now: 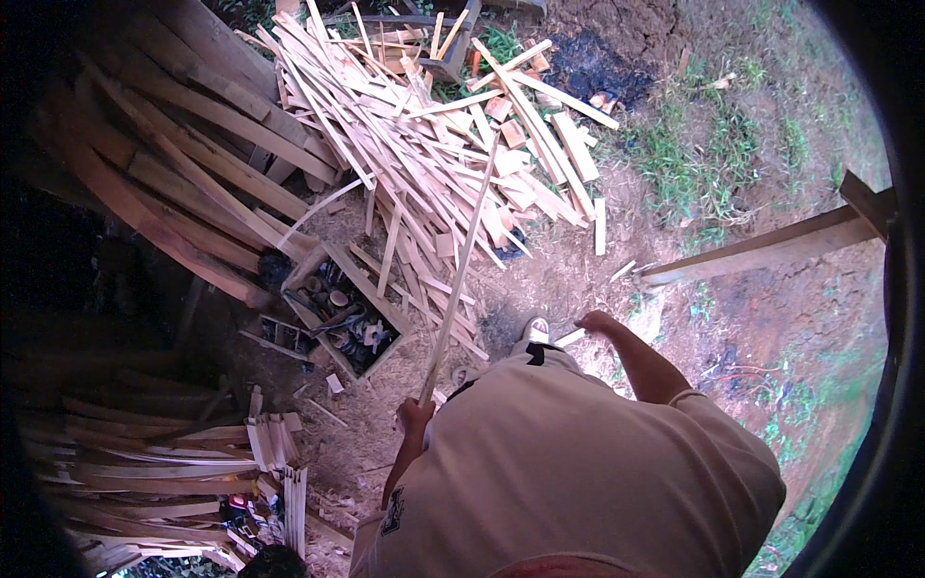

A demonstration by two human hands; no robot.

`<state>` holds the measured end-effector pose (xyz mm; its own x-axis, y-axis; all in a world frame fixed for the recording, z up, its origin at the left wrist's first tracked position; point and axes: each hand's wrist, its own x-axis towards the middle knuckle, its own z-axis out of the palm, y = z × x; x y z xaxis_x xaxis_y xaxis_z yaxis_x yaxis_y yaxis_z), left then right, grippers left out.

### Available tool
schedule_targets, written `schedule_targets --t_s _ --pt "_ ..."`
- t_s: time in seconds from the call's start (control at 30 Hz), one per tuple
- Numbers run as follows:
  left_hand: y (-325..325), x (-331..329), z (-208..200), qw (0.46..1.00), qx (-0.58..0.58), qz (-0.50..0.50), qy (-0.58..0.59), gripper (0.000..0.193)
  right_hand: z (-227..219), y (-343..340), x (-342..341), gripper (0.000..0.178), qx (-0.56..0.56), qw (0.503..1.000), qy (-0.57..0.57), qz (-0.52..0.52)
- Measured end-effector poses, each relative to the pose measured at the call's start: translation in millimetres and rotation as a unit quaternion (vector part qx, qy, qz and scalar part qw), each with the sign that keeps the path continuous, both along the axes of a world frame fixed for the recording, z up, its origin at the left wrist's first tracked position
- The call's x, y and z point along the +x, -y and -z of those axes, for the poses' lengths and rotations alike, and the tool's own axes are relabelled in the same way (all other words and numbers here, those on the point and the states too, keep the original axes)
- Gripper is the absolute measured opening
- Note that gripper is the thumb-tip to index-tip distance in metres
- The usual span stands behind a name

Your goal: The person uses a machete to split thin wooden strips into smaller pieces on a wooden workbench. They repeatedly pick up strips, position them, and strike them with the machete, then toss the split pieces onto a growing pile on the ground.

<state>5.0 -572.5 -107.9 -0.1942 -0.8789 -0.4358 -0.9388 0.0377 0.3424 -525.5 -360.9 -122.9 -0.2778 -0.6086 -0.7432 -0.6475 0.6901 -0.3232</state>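
Observation:
My left hand [415, 416] is closed around the lower end of a long, thin wooden strip [457, 294]. The strip slants up and away, its far end over a heap of offcuts [385, 125]. Held out to the right of my body, my right hand [599, 324] has its fingers curled in. A short pale piece of wood [569, 337] shows right beside those fingers; whether they grip it or it lies on the ground behind, I cannot tell. Below, one sandalled foot [537, 330] stands on the ground.
Left of the heap sits a wooden box [390, 339] of dark odds and ends. Stacked boards [193, 144] rise at the far left, with more planks [164, 472] at the near left. A wooden beam [761, 250] juts in from the right, over soil and grass.

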Motion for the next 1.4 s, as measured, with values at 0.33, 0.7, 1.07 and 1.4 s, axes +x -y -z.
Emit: schedule_targets --t_s 0.33,0.7,1.07,1.4 --pt "4.9 5.5 -1.6 0.999 0.039 0.029 -0.006 0.050 1.3 -72.1 75.5 0.049 0.128 0.936 0.109 0.310" --pt "33.2 36.8 29.9 0.995 0.046 0.094 -0.005 0.059 -24.1 -95.2 128.4 0.045 0.104 0.922 0.099 0.359" --pt "41.3 42.3 32.2 0.997 0.046 0.049 -0.023 0.059 -11.3 -100.7 143.6 0.048 0.110 0.923 0.106 0.354" --pt "36.1 37.7 30.3 0.995 0.079 0.065 -0.016 0.061 -16.6 -87.4 141.6 0.045 0.107 0.919 0.097 0.367"
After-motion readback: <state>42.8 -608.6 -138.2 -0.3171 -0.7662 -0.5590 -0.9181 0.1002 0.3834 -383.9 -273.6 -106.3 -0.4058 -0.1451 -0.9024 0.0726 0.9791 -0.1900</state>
